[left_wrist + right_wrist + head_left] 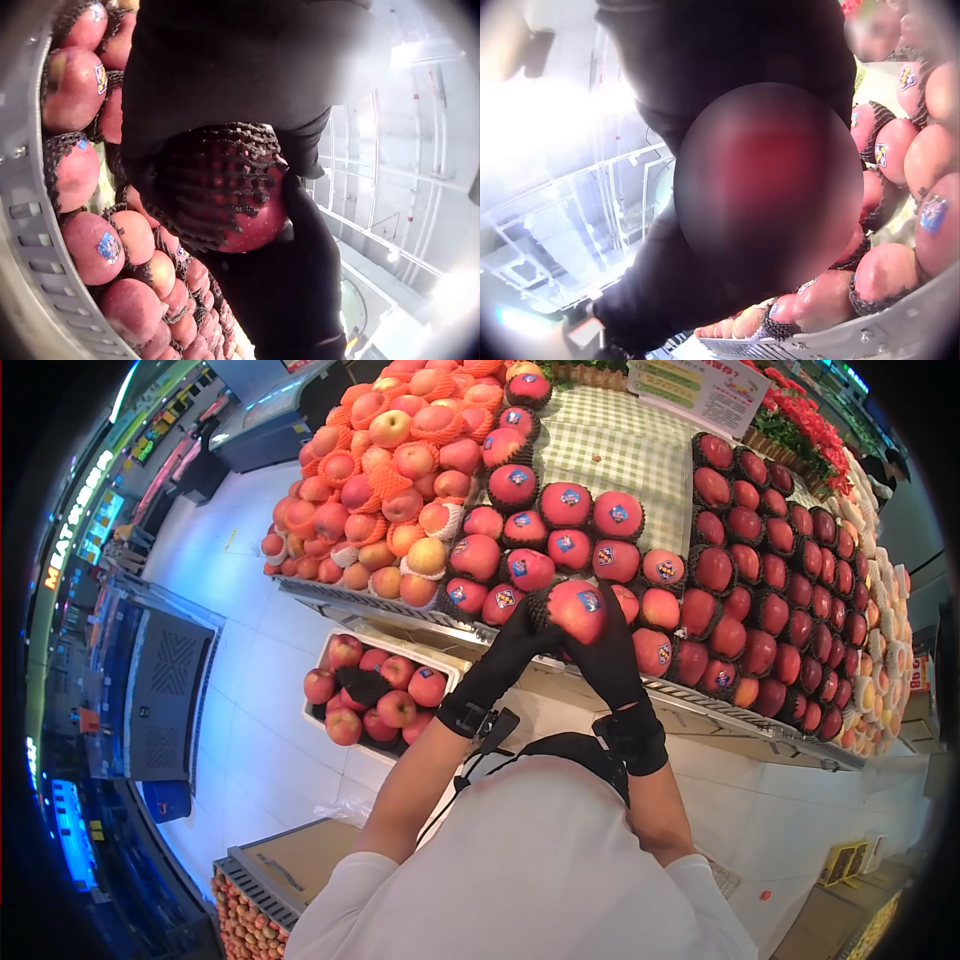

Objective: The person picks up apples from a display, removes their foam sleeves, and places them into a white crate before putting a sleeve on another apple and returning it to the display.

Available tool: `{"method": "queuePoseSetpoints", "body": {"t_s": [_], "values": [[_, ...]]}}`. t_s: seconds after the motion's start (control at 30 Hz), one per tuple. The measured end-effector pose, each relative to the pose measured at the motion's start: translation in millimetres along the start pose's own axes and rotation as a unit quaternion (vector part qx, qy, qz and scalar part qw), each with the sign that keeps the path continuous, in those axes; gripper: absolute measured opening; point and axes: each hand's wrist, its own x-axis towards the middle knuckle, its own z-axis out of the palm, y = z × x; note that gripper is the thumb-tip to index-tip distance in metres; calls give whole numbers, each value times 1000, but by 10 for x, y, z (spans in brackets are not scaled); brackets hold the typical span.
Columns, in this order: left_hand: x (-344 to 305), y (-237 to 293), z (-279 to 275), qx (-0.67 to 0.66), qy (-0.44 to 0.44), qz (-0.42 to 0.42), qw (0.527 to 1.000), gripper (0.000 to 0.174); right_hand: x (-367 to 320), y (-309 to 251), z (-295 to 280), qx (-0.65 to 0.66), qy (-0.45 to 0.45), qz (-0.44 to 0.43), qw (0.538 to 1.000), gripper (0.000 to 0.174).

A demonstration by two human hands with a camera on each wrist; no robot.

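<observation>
Both hands wear black gloves and meet around one red apple with a blue sticker, held over the front edge of the fruit stand. My left hand grips its left side, where a black foam net covers part of the fruit. On the other side my right hand holds the apple with fingers along its right. In the left wrist view, bare red skin shows below the net. The right wrist view is blurred over the apple. Stickered apples in black nets sit in rows just behind the hands.
A white crate of apples stands on the floor at left, a loose black net on top. Orange-netted apples pile up at back left. Darker apples fill the right. Checkered cloth covers the stand; a metal rail edges it.
</observation>
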Motion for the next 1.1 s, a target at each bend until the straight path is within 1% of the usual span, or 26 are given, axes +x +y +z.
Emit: {"method": "queuePoseSetpoints", "body": {"t_s": [0.03,0.1,0.13,0.2,0.23,0.27,0.3,0.33,0.37,0.4,0.47,0.5,0.6,0.63,0.7,0.83,0.9,0.93,1.0,1.03,1.1], "values": [[-9,15,3,-18,14,-28,999,63,-26,-30,-40,-12,-5,-12,1000,88],[-20,54,11,-55,42,-82,994,62,-50,-129,-141,73,-20,23,997,78],[-15,19,-6,-131,33,-75,988,60,-44,-161,-184,116,-27,40,992,72],[4,-126,-80,-277,13,-61,959,56,-3,44,-262,196,6,93,976,58],[-7,-124,-94,-145,-5,-11,989,54,22,90,-300,235,23,119,964,52],[-25,-122,-109,-9,-24,39,999,52,23,128,-320,187,37,115,975,38],[-45,-144,-84,-143,-24,-8,989,51,43,162,-337,185,-3,145,972,36],[-72,-62,1,-276,-11,-53,960,51,69,169,-352,183,-43,176,966,35],[-53,-137,-9,-185,-21,-28,982,54,82,170,-370,180,-83,206,958,33],[-31,-253,-55,-91,-30,-3,995,57,45,153,-374,235,-86,208,946,34],[-11,-237,7,-56,-46,12,997,66,47,183,-420,233,-91,184,951,34],[-12,-232,39,-115,-53,0,992,70,47,200,-446,232,-94,173,953,34],[2,-239,96,-214,-52,-38,975,78,61,150,-571,237,-109,214,942,31],[5,-221,129,-234,-49,-52,970,80,69,194,-608,178,-120,165,963,30],[-8,-192,201,-194,-48,-43,979,81,93,362,-673,58,-140,63,986,27],[-81,-234,334,-88,-15,-31,996,84,86,621,-717,-82,-111,-39,990,17],[-139,-242,362,-96,-2,-45,994,87,59,666,-709,-120,-74,-108,984,14],[-160,-241,375,-100,5,-53,994,88,57,641,-700,-94,-55,-97,989,14],[-167,-243,399,-47,25,-50,997,88,46,581,-678,-44,-15,-74,996,15],[-156,-240,397,-20,34,-49,998,88,49,547,-678,-88,-11,-107,990,15],[-126,-281,349,-17,40,-54,998,89,87,479,-673,-174,3,-174,969,15]]}}
